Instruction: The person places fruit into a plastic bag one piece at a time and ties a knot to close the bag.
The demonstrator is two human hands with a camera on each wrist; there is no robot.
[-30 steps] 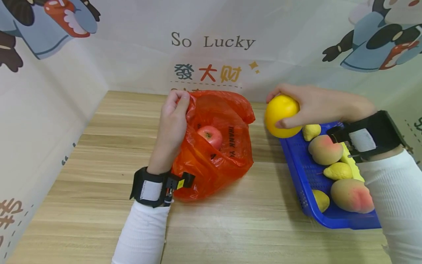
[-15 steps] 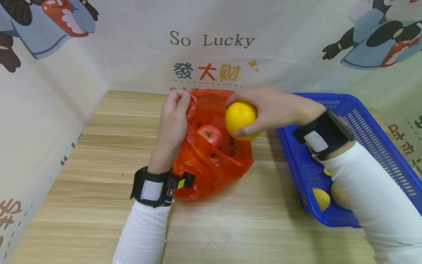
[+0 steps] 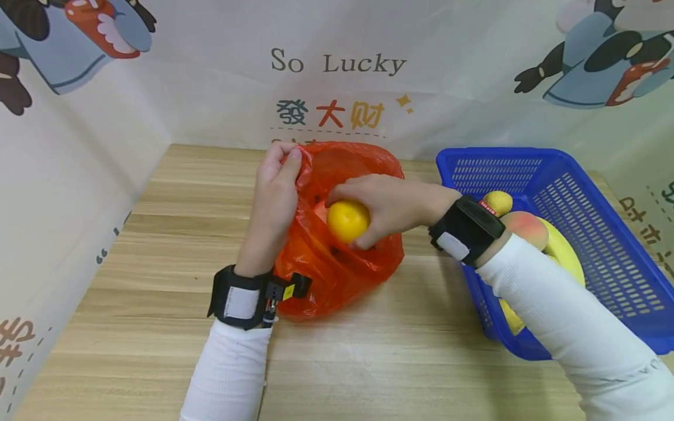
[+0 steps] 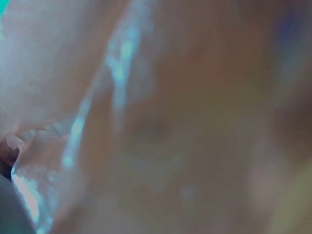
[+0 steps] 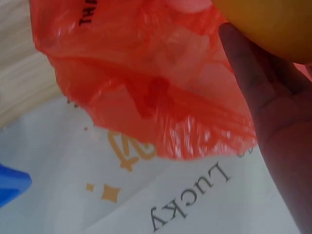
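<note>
In the head view my left hand (image 3: 279, 193) pinches the upper left rim of a red plastic bag (image 3: 316, 286), holding its mouth open. My right hand (image 3: 389, 204) reaches into that mouth, thumb and fingers around a round yellow fruit (image 3: 347, 221), perhaps an orange. A pinkish-red apple (image 3: 320, 209) lies inside the bag, mostly covered by the yellow fruit. From the right wrist, the yellow fruit (image 5: 273, 29) fills the upper right corner against my fingers (image 5: 243, 63). Blurred bag film (image 4: 122, 73) takes up nearly all of the left wrist view.
A blue plastic basket (image 3: 621, 245) stands on the right of the wooden table (image 3: 174, 234). It holds a peach (image 3: 526, 228), a banana (image 3: 566, 251) and small yellow fruits (image 3: 497, 202), partly hidden under my right forearm. A printed white backdrop (image 3: 221, 76) closes off the back.
My right hand has carried the yellow fruit left from above the basket and down into the bag's mouth, over the apple. My left hand stays at the bag's rim.
</note>
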